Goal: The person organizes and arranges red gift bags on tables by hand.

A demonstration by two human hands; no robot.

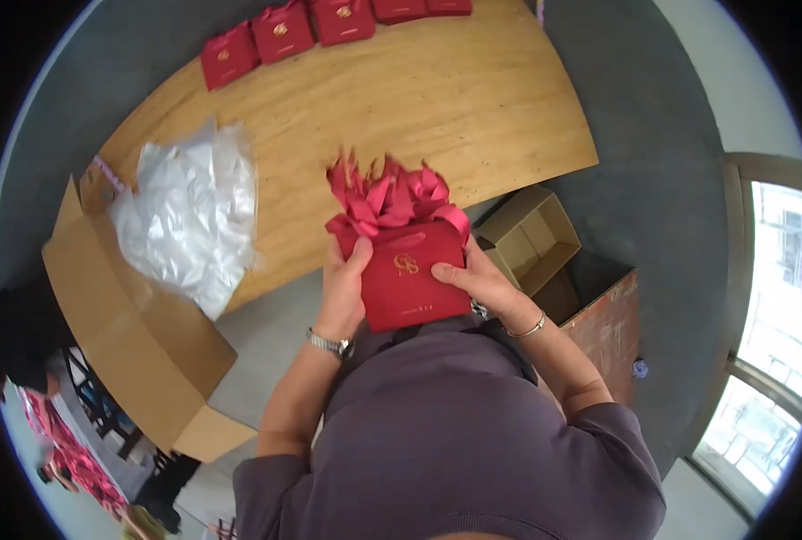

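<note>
Both my hands grip a stack of red paper gift bags (410, 283) in front of my body, just off the near edge of the table. A gold emblem marks the front bag, and loose red ribbons (396, 193) bunch up above the top edge. My left hand (342, 279) closes round the left side, its thumb on the front. At the right side, my right hand (477, 277) is closed too, its thumb pressed near the emblem. The fingers behind the stack are hidden, and the exact number of bags cannot be made out.
Along the far edge of the wooden table (401, 99) stand several red gift bags (282, 31). Clear plastic bags (189, 211) lie at the left, beside an open cardboard box (131, 342). A smaller box (536, 238) sits at right. Other people work at lower left.
</note>
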